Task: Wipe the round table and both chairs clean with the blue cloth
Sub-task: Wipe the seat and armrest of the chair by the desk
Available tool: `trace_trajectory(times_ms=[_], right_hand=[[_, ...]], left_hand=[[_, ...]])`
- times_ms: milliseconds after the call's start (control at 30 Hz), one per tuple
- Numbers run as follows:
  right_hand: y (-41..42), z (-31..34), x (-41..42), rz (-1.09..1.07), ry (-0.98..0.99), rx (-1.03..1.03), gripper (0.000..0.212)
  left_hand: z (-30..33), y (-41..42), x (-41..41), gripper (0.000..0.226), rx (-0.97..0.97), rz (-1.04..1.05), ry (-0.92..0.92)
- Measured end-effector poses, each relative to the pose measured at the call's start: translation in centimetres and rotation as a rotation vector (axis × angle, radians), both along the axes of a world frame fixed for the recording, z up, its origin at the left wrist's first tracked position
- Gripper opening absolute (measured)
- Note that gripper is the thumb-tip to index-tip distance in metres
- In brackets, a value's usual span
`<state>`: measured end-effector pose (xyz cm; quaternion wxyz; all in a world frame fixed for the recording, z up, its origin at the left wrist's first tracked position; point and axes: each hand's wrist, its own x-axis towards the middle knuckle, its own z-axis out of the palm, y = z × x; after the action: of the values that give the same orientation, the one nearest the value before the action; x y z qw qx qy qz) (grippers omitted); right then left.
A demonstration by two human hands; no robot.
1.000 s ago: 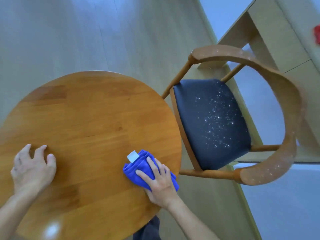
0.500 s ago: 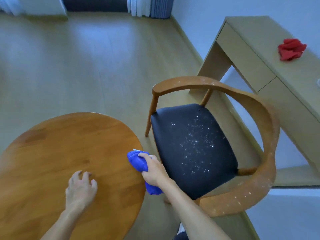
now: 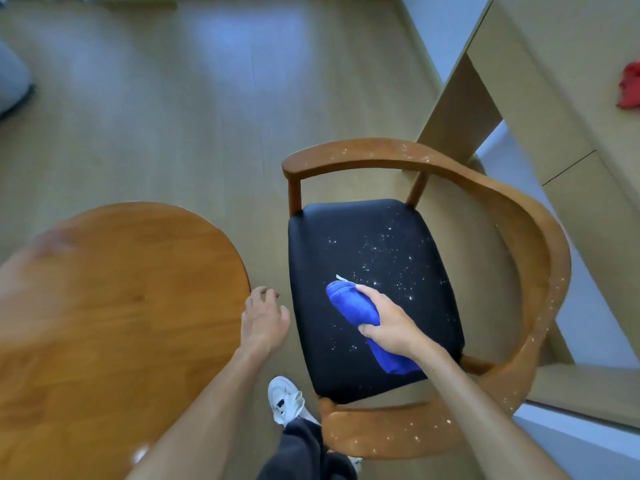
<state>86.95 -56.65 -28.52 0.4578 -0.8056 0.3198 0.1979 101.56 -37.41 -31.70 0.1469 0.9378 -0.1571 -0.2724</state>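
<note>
- Head view showed the right hand (image 3: 391, 325) gripping the blue cloth (image 3: 353, 306), fingers and thumb curled round the bunched cloth, over the near middle of the chair's black seat (image 3: 367, 237).
- 1 second earlier that hand had been pressing the cloth flat on the round bench (image 3: 121, 299); half a second earlier it was lifting the cloth off the bench's edge; now the cloth was at the seat, though whether it was pressed on the seat or just above it could not be told.
- The left hand (image 3: 265, 320) had come off the bench top and hung loose between bench and chair, fingers relaxed and holding nothing.
- White specks (image 3: 391, 251) lay scattered over the seat beyond the cloth, and more dotted the wooden armrest (image 3: 540, 282) on the far and right side.
- Judged from this, the bench wipe looked finished and work on chair 1 was just starting; the seat and armrest both appeared unwiped.
- No 2nd chair was in view, so that part of the job probably remained.
- A desk (image 3: 554, 81) stood behind the chair with a red rag (image 3: 628, 90) on it, well apart from the work.
</note>
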Motion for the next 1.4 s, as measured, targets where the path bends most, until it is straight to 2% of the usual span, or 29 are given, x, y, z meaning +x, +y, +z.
trace_trajectory(times_ms=[267, 633, 800, 967, 1067, 1267, 1400], right_hand=[[-5.5, -1.8, 0.1, 0.103, 0.062, -0.067, 0.070], [-13.6, -7.2, 4.3, 0.218, 0.096, -0.162, 0.067], [-18.7, -9.7, 9.6, 0.324, 0.033, -0.240, 0.068], [-20.8, -11.7, 16.3, 0.443, -0.112, -0.318, 0.069], [-19.9, -13.2, 19.7, 0.489, -0.174, -0.384, 0.068], [-8.5, -15.8, 22.4, 0.251, -0.248, -0.549, 0.073], [-1.8, -19.3, 23.7, 0.362, -0.203, -0.600, 0.070]], left_hand=[[-3.6, -5.1, 2.8, 0.039, -0.033, 0.048, 0.107], [-10.0, -8.1, 6.2, 0.047, -0.007, 0.141, 0.155], [-12.8, -9.8, 6.5, 0.049, -0.054, 0.287, 0.207], [-16.1, -11.8, 7.0, 0.053, -0.167, 0.410, 0.244], [-17.8, -12.9, 7.3, 0.054, -0.254, 0.533, 0.226], [-19.7, -12.9, 6.9, 0.050, -0.357, 0.745, 0.177], [-20.4, -12.0, 6.7, 0.047, -0.360, 0.775, 0.176]])
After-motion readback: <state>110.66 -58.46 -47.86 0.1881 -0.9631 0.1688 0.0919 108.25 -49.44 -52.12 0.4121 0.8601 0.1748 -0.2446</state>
